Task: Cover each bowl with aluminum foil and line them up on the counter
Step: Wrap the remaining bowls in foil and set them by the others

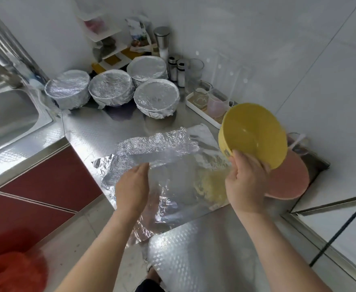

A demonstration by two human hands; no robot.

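Right hand [244,182] grips the light-looking yellow bowl [255,131] by its rim, left hand [133,186] lies flat on the flimsy foil [173,148], which I'd lift gently by the edges.

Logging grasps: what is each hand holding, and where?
Right hand grips the yellow bowl at its near rim; left hand holds nothing, resting flat on the foil sheet.

1. The surface [194,249] is shiny metal with a bumpy pattern.
2. Four foil-wrapped bowls [110,87] sit close together at the far left.
3. A big crinkled foil sheet [173,165] lies flat in the middle, and its near corner hangs over the edge.
4. A pink bowl [286,180] sits on the right.
5. A white tray [202,114] with cups sits far right.
6. Two small shakers [181,72] stand just behind the wrapped bowls.
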